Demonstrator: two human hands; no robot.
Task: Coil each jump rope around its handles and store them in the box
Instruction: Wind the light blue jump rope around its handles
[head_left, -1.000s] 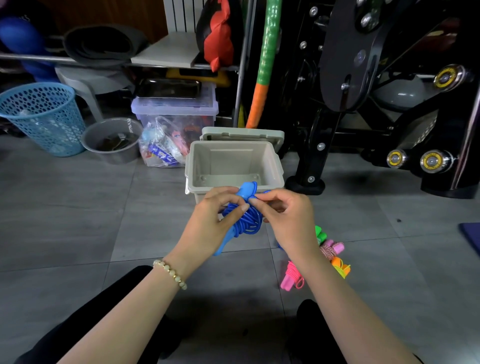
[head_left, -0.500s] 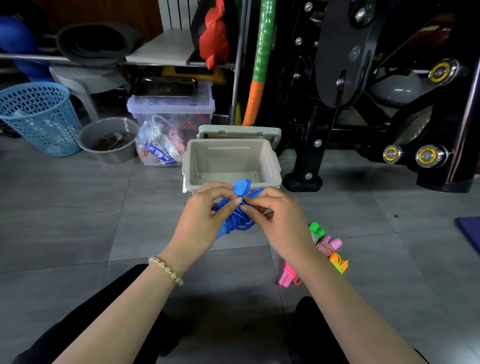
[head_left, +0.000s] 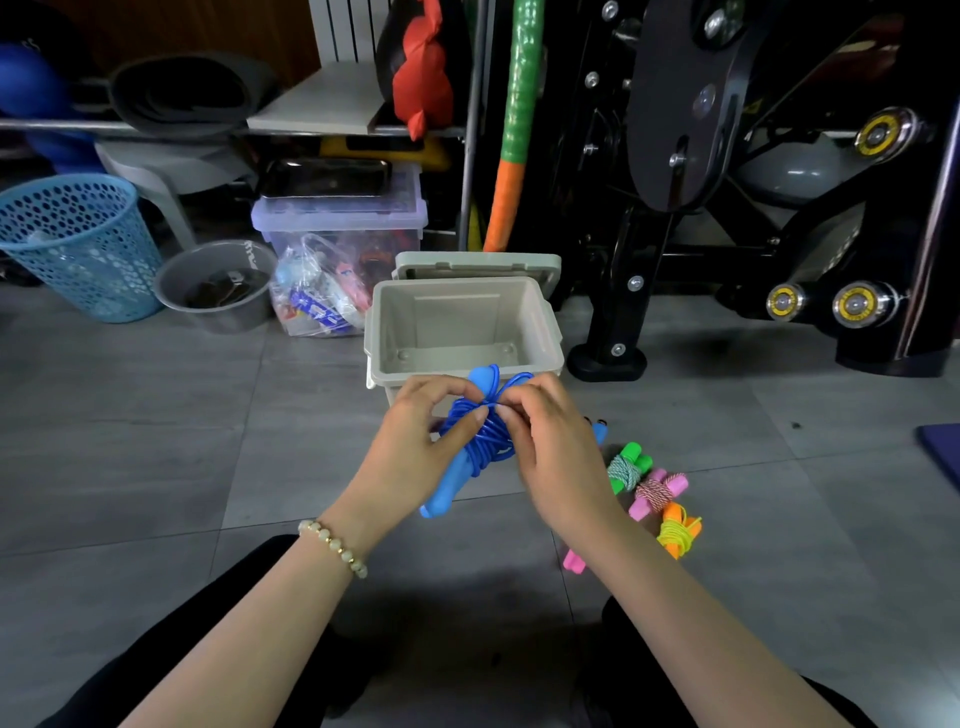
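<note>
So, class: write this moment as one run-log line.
left hand: holds blue jump rope | right hand: pinching its cord end | box: open, empty | coiled ropes: on floor

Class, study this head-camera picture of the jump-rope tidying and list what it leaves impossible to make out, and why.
- Loose end of the blue plastic jump rope: head view, covered by the fingers of the left hand and the right hand.
- Pink-handled jump rope: mostly behind the right forearm.
- Near floor of the beige plastic box: blocked by its front wall and the hands.
</note>
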